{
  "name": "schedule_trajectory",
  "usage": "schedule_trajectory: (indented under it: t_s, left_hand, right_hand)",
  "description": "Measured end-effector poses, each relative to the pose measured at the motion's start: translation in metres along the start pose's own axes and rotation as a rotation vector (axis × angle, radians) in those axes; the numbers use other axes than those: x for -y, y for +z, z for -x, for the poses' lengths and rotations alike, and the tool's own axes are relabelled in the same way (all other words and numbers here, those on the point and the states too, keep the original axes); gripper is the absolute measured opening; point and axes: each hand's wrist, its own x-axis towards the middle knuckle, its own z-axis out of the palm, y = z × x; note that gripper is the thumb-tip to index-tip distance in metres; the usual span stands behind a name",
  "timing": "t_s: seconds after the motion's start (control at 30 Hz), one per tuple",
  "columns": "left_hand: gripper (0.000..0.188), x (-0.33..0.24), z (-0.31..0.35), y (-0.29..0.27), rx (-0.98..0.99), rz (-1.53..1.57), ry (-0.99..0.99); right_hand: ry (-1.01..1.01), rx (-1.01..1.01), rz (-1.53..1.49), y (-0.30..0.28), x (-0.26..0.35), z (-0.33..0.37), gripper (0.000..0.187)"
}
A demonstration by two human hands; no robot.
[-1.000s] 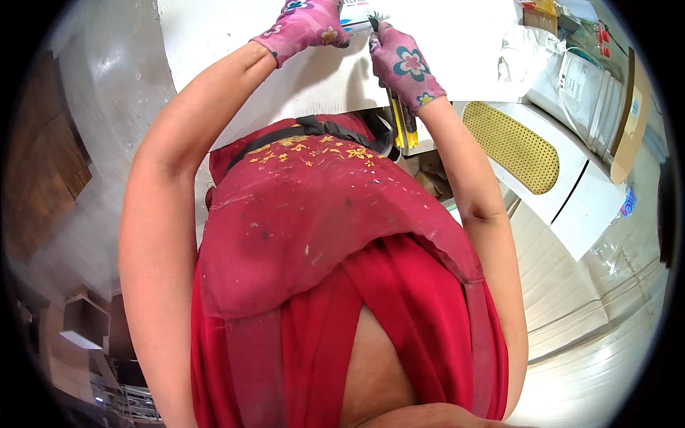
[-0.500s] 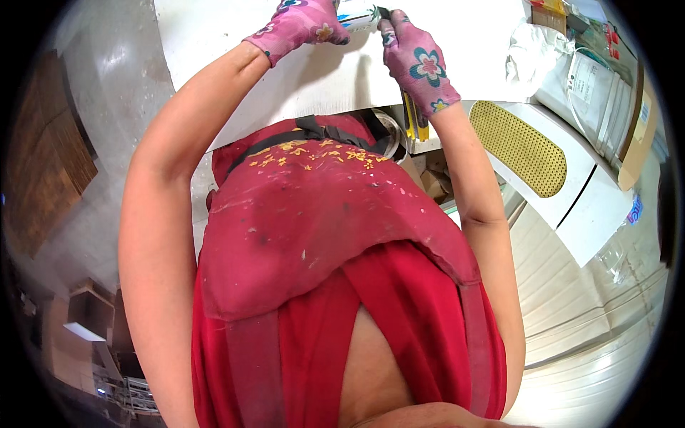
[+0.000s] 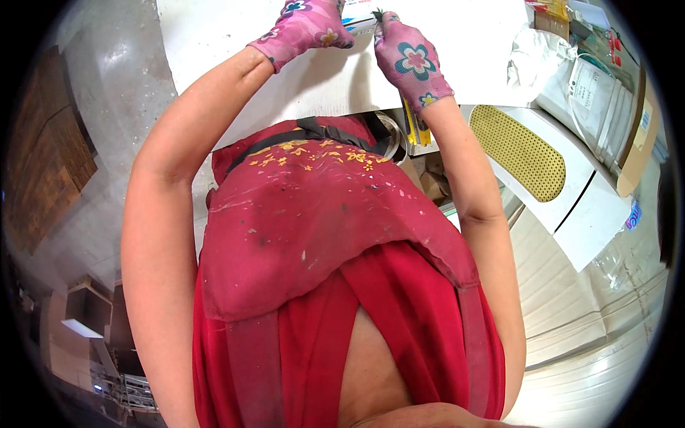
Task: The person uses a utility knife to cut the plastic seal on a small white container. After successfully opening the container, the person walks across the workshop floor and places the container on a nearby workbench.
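Note:
My left hand, in a pink floral glove, is at the top edge of the view with its fingers closed against a white item with blue print. The frame cuts this item off, so its full shape is hidden. My right hand, gloved the same way, is just right of it with fingers closed. A small dark, jagged-tipped thing sticks out past the right fingertips; its kind cannot be made out. Both hands are over the white tabletop.
Yellow-and-black tools stand below the table edge near my right wrist. To the right lie a yellow perforated pad, a crumpled white bag and a grey-white packet stack in an open carton.
My right hand has shifted slightly left and down, and the dark tip now sits closer to the white item. My left hand has moved slightly right.

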Motion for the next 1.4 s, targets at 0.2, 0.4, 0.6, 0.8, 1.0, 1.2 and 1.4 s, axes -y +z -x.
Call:
schedule_trajectory:
  t_s: [0.2,0.4,0.6,0.8,1.0,1.2,1.4]
  left_hand:
    - [0.052,-0.005,-0.001,0.003,-0.006,-0.023,0.002]
    - [0.046,-0.01,0.004,0.003,-0.025,-0.08,0.007]
    - [0.045,-0.013,0.006,0.003,-0.017,-0.117,0.002]
    - [0.046,-0.009,0.006,0.0,0.001,-0.081,-0.003]
    - [0.048,-0.011,0.003,-0.002,0.074,-0.082,-0.041]
    - [0.043,-0.014,0.008,0.001,-0.014,-0.117,0.015]
    - [0.041,-0.018,0.01,0.011,-0.076,-0.213,0.067]
  right_hand:
    - [-0.187,0.007,-0.005,-0.016,0.001,-0.01,0.024]
    - [-0.003,0.336,-0.148,-0.035,0.012,-0.016,0.025]
    - [0.096,0.418,-0.287,-0.041,0.016,-0.016,0.022]
    - [-0.003,0.375,-0.208,-0.041,0.02,-0.02,0.018]
    - [0.037,0.484,-0.373,-0.048,0.004,-0.03,0.015]
    - [-0.72,0.576,0.324,-0.04,-0.01,-0.056,0.008]
    - [-0.033,0.629,-0.128,-0.043,0.011,-0.025,0.02]
